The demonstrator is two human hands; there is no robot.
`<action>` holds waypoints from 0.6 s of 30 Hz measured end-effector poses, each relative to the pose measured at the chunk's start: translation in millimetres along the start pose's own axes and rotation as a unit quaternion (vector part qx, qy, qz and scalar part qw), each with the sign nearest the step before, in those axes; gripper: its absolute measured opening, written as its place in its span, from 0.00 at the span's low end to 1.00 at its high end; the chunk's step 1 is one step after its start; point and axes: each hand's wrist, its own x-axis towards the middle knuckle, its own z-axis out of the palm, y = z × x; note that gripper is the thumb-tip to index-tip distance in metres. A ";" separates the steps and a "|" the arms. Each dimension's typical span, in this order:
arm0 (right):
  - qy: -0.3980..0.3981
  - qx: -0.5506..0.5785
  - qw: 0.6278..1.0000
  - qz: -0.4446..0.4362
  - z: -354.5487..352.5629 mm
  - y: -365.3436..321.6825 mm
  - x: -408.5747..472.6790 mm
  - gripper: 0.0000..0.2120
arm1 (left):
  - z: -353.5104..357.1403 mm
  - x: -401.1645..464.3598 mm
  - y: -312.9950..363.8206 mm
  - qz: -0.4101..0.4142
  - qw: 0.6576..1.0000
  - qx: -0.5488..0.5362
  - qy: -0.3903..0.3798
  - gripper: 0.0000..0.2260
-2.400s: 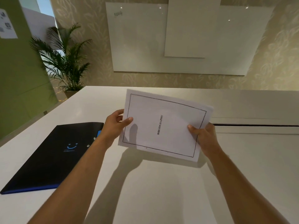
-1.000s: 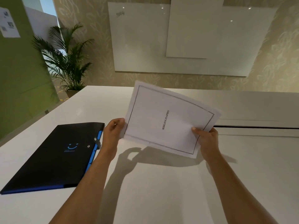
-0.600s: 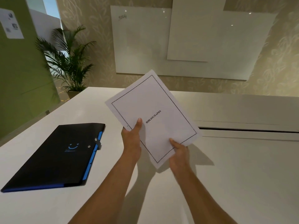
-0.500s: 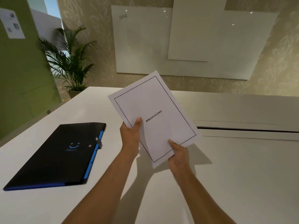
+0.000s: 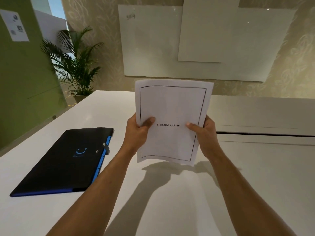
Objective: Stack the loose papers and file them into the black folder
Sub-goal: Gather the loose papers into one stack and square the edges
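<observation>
I hold a stack of white papers upright above the white table; the top sheet has a black border and the word BIBLIOGRAPHY. My left hand grips its left edge, thumb on the front. On the stack's right edge sits my right hand, also thumb on the front. The bottom edge hangs just above the tabletop. The black folder, shut, with blue edges and a blue smile logo, lies flat to the left of my left forearm.
A seam and a raised section cross the table on the right. A potted palm stands beyond the table's far left corner. A whiteboard hangs on the far wall. A green wall is at left.
The stack has turned from a slanted, sideways hold to upright portrait. My hands have shifted from its lower corner to its left and right edges.
</observation>
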 end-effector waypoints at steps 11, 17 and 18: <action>0.065 -0.088 0.994 -0.010 5.0 23.3 -19.7 0.20 | 0.1 -14.6 -32.9 0.005 0.999 -0.006 0.036 0.12; 0.100 -0.042 0.994 0.002 17.2 33.6 -26.9 0.17 | 5.9 -19.4 -43.2 -0.023 0.997 -0.017 0.067 0.11; 0.106 -0.034 0.994 -0.002 18.6 33.7 -27.2 0.16 | 6.8 -19.0 -43.1 -0.025 0.997 -0.020 0.068 0.11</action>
